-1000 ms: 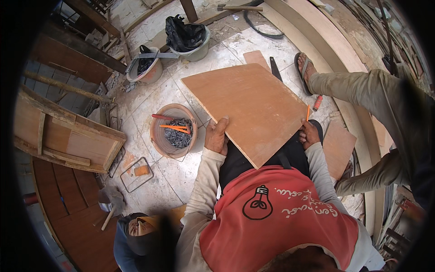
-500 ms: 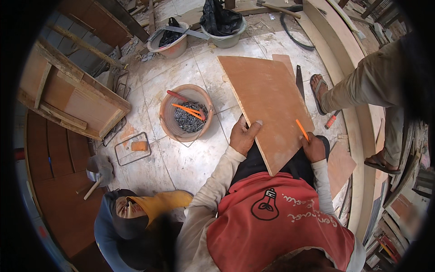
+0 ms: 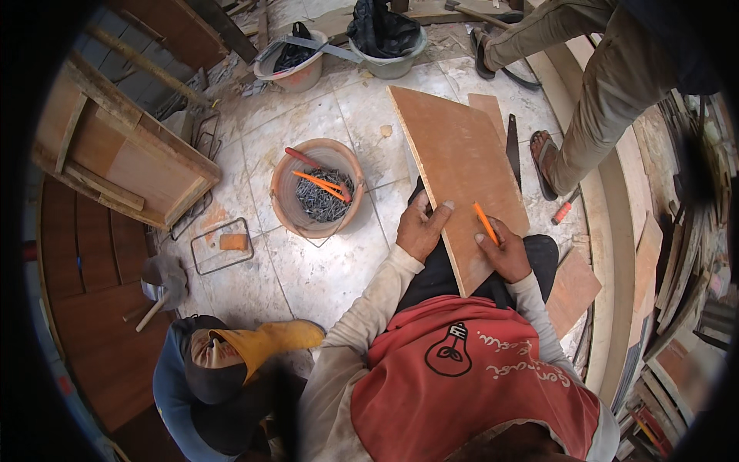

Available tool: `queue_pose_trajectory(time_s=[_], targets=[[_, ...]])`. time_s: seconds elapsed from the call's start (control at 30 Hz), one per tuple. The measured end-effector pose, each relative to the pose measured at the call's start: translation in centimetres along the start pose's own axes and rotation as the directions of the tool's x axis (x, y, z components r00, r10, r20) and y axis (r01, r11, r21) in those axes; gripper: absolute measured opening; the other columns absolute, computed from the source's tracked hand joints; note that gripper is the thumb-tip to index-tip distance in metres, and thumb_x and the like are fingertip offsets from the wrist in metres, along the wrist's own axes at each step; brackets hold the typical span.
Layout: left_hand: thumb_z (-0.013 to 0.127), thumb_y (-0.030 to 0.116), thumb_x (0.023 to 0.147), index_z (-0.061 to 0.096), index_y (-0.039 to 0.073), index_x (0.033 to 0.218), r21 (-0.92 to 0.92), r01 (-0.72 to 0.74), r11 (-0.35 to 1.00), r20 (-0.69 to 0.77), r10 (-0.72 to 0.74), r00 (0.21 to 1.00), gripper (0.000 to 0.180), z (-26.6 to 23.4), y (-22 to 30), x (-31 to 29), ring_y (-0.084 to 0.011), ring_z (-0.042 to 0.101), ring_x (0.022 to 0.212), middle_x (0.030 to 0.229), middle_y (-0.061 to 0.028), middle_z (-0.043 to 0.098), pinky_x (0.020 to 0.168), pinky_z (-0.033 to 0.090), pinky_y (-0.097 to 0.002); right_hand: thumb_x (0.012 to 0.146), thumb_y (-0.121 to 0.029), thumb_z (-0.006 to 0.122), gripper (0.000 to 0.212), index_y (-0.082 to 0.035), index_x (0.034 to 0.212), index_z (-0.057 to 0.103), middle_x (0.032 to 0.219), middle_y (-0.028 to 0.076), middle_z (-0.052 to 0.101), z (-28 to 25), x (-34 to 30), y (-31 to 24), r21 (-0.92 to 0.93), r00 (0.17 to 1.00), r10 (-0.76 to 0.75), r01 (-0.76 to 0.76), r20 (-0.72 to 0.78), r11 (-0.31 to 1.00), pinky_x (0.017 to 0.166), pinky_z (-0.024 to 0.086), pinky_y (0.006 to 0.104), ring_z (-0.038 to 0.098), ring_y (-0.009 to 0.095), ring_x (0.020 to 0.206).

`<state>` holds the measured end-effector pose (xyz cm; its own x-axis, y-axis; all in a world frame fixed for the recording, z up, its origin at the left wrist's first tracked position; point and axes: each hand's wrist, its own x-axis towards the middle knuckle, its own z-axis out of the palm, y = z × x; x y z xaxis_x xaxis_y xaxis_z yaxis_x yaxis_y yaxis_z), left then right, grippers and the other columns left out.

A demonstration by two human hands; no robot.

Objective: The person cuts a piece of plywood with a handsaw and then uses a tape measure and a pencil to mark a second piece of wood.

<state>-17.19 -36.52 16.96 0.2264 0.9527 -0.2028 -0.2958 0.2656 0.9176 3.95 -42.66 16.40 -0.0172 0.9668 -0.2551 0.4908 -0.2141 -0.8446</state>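
A reddish-brown plywood board rests tilted across my lap, its pale cut edge toward the left. My left hand grips that edge, thumb on top and fingers reaching underneath. Over the board's near right part, my right hand is closed around an orange pencil, whose upper end points up and away to the left. Beyond my left hand stands a clay-coloured bucket of nails. A red-handled tool and an orange-handled tool lie in it.
A handsaw and a red-handled tool lie right of the board. Another person's legs stand beyond them, beside long planks. At left are a wooden frame panel, a hammer and a seated person's yellow-clad leg.
My right hand has moved left from the board's right edge onto its face, bringing the pencil along. The other person's rear leg has swung forward to the far side.
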Motion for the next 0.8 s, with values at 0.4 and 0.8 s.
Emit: queue_pose_trajectory(time_s=[0.4,0.8], targets=[[0.061,0.012,0.096,0.052,-0.004,0.129,0.012,0.105,0.994,-0.005,-0.105,0.994,0.038,-1.2,-0.2,-0.6,-0.0147,0.063,0.103,0.118,-0.0123,0.065,0.090,0.050,-0.0286,0.093,-0.028,0.068,0.054,0.002,0.135,0.054,0.123,0.019,0.066,0.3,0.2,-0.5,0.007,0.997,0.008,-0.008,0.078,1.000,0.095,0.049,0.0306,0.064,0.021,0.113],[0.063,0.010,0.089,0.057,-0.005,0.116,-0.285,0.155,0.946,-0.055,-0.177,0.983,0.032,-0.6,2.8,4.4,-0.0239,0.068,0.096,0.109,-0.0149,0.067,0.083,0.058,-0.0373,0.105,-0.044,0.045,0.044,-0.014,0.138,0.048,0.065,-0.002,0.042,-4.5,-3.6,2.5,0.748,0.902,0.300,0.038,-0.312,0.663,0.045,0.036,0.0230,0.037,0.006,0.048]])
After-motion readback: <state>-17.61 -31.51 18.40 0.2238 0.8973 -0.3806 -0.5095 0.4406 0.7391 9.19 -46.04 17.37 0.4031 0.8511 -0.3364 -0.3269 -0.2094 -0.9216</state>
